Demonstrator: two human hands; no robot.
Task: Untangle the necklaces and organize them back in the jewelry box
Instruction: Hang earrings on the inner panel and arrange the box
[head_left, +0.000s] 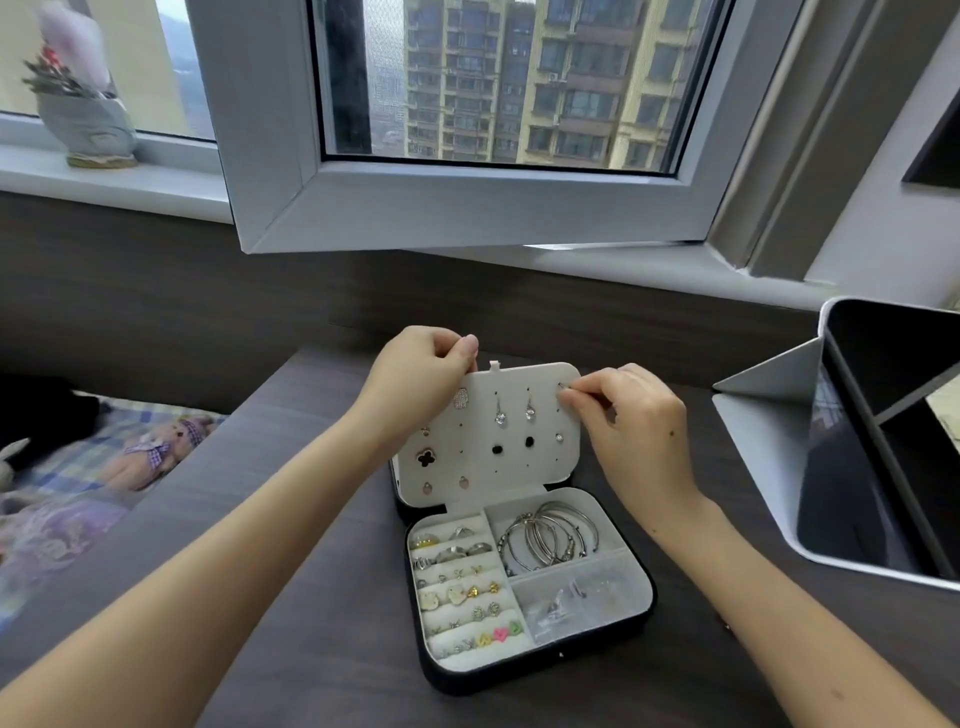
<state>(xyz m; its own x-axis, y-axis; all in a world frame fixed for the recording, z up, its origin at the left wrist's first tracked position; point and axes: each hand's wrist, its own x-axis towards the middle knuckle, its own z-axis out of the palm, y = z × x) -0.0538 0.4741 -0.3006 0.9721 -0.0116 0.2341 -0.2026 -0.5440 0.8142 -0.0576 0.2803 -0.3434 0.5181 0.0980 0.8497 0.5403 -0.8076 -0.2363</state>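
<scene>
A black jewelry box (540, 670) with a white lining lies open on the dark table. Its white earring panel (493, 467) stands upright with several studs and drop earrings on it. My left hand (421, 384) grips the panel's top left edge. My right hand (628, 421) pinches a small earring (562, 386) at the panel's top right corner. In the tray, rows of rings and studs (460, 587) fill the left side, silver bangles (550, 535) lie at the upper right, and small silver pieces (561, 605) sit at the lower right. No necklace is plainly visible.
A tablet in a white folding case (883, 447) stands at the table's right. An opened window sash (467, 208) juts inward above the table's far edge. A bed with soft toys (150, 447) lies to the left. A wrapped bouquet (88, 114) stands on the sill.
</scene>
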